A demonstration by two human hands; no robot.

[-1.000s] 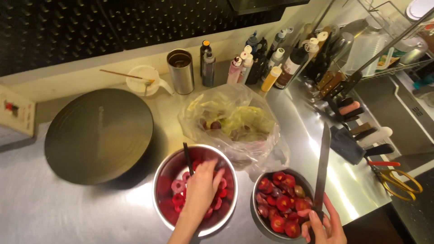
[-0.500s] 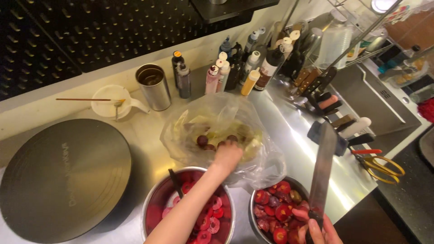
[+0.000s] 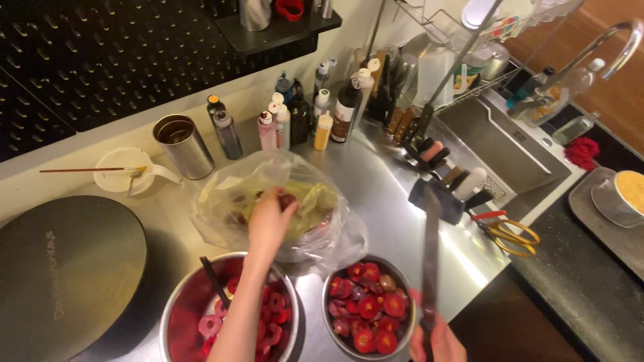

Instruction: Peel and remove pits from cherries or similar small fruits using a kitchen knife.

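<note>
My left hand [image 3: 268, 218] reaches into a clear plastic bag [image 3: 218, 201] of greenish scraps, its fingertips pinched on a dark red fruit piece [image 3: 287, 200]. At the bottom edge, my right hand [image 3: 436, 343] grips the handle of a long knife [image 3: 430, 255], blade pointing away over the counter. Below the bag stand two steel bowls. The left bowl [image 3: 180, 295] holds pink-red slices [image 3: 272, 318] and a dark utensil. My forearm crosses over it. The right bowl [image 3: 330, 325] holds halved red fruit [image 3: 369, 308].
A round black griddle [image 3: 60, 275] lies at the left. Behind the bag are a metal cup [image 3: 181, 144], a white dish with a brush [image 3: 124, 175] and several bottles [image 3: 295, 117]. To the right are a knife block [image 3: 446, 184], scissors [image 3: 506, 231] and a sink [image 3: 500, 141].
My left hand left the pink slices in the left bowl and moved up into the plastic bag, where it now pinches a fruit piece. The right hand keeps the knife.
</note>
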